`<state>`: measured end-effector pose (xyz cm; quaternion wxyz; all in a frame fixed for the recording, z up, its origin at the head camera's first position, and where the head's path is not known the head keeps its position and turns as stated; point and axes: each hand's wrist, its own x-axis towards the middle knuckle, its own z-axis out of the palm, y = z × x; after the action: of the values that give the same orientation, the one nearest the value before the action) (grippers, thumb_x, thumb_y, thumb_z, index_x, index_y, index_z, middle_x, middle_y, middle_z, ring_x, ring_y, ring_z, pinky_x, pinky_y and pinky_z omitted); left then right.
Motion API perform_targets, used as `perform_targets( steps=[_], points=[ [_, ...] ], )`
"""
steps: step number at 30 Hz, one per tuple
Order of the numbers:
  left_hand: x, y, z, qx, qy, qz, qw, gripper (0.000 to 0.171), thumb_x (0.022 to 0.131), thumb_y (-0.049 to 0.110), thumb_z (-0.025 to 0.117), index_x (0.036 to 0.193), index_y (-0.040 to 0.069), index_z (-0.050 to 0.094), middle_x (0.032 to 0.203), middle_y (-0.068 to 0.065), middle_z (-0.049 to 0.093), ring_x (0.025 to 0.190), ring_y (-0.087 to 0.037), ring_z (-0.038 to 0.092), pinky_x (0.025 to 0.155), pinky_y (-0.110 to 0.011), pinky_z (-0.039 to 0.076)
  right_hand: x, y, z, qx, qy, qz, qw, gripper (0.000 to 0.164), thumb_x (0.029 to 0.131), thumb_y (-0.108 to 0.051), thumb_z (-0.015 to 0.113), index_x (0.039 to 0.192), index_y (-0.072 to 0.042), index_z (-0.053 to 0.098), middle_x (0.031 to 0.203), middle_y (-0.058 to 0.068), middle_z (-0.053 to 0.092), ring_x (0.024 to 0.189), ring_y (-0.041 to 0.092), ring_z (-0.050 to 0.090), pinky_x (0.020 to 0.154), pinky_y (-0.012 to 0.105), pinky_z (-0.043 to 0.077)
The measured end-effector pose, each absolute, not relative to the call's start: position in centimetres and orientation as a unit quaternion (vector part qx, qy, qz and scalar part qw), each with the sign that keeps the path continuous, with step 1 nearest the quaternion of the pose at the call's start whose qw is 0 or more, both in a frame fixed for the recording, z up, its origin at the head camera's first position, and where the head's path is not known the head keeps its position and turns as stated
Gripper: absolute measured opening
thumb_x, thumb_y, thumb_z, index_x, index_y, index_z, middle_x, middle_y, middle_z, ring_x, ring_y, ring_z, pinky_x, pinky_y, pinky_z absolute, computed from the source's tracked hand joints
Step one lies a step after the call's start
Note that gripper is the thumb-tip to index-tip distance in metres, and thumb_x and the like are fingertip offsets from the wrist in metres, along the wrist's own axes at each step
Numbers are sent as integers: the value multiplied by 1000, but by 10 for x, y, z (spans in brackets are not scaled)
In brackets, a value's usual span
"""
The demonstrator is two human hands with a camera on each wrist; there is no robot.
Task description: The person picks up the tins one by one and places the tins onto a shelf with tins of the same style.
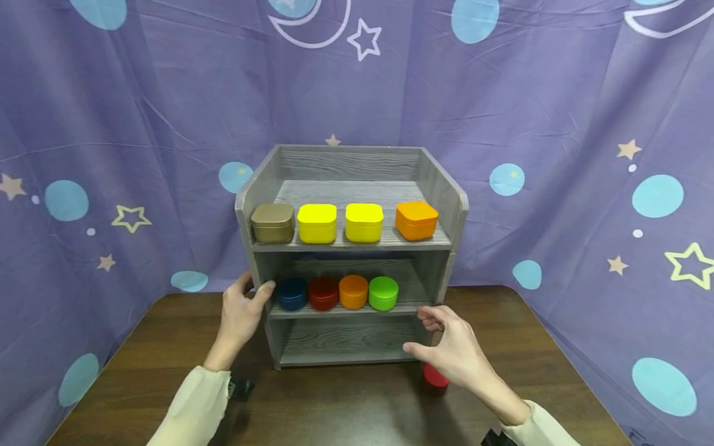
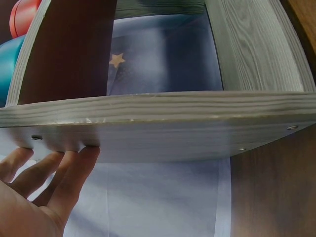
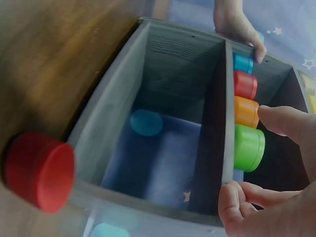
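Note:
A grey wooden shelf unit (image 1: pixel 351 244) stands on the table. My left hand (image 1: pixel 241 313) holds its left side panel, with fingertips (image 2: pixel 89 150) against the outer face and the thumb at the front edge. My right hand (image 1: pixel 454 347) is at the lower right front, thumb and fingers apart, with nothing between them. Its fingertips (image 3: pixel 229 195) are right at the middle board's front edge. Below that hand, a red round container (image 3: pixel 39 170) is on the table, partly hidden in the head view. The middle level bears blue (image 1: pixel 292 293), dark red (image 1: pixel 323 293), orange (image 1: pixel 354 292) and green (image 1: pixel 383 293) round containers.
On the top level are a bronze square container (image 1: pixel 273 223), two yellow ones (image 1: pixel 317 223) and an orange one (image 1: pixel 416 220). A purple curtain (image 1: pixel 184 111) with moons and stars hangs behind the brown wooden table (image 1: pixel 312 402).

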<state>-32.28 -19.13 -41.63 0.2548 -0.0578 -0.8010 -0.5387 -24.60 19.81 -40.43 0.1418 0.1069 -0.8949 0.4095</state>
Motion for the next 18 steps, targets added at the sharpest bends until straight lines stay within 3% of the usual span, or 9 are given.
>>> perform_targets(
  steps=[11,18],
  points=[
    [-322,-190,-416,-54,-803,-535,259,41,95,24,71,126,-4,73,117,-33,76,75,11,61,65,-13,50,-234,228,-431,74,-908,396,117,70,73,-27,100,133,-4,74,121,5,77,107,24,74,94,33,59],
    [-321,-190,-414,-53,-802,-536,258,44,95,23,71,130,-4,72,120,-34,75,76,12,61,65,-12,50,-231,247,-456,56,-915,389,94,73,71,-30,101,133,-3,73,124,8,76,108,25,74,94,38,60]
  ],
)
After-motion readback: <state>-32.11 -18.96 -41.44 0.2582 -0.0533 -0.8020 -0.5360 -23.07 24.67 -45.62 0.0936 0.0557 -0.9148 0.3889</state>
